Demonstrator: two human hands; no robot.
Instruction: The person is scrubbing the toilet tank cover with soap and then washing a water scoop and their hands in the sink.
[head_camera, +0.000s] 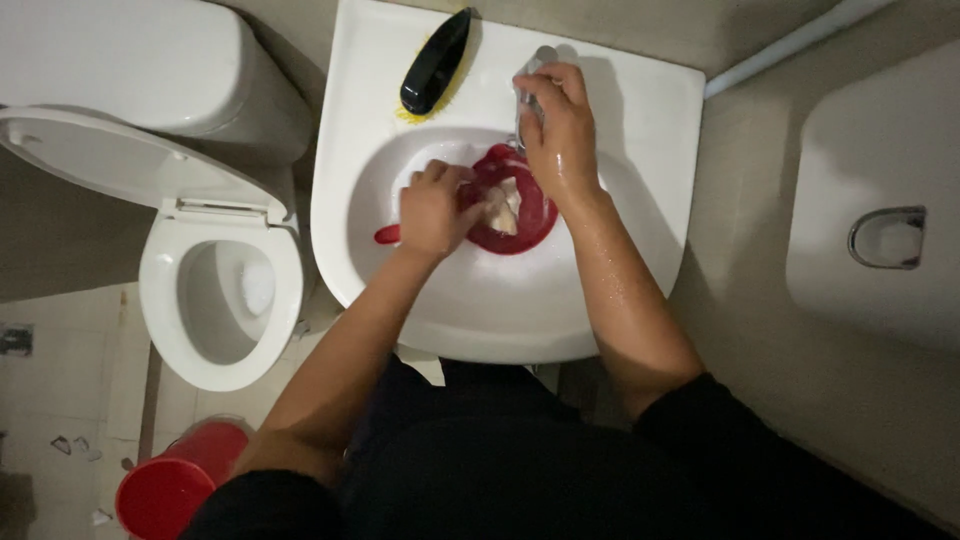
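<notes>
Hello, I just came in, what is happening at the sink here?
A person stands at a white sink in a bathroom. The left hand grips a red scoop by its handle, holding it in the basin. The scoop holds something pale and wet, perhaps a cloth. The right hand is on the metal tap. A black brush with yellow bristles lies on the sink's back edge. An open toilet stands beside the sink, with a red bucket on the floor.

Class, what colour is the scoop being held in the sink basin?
Red. The scoop, held by the left hand, shows best in the head view, against the white sink.
</notes>
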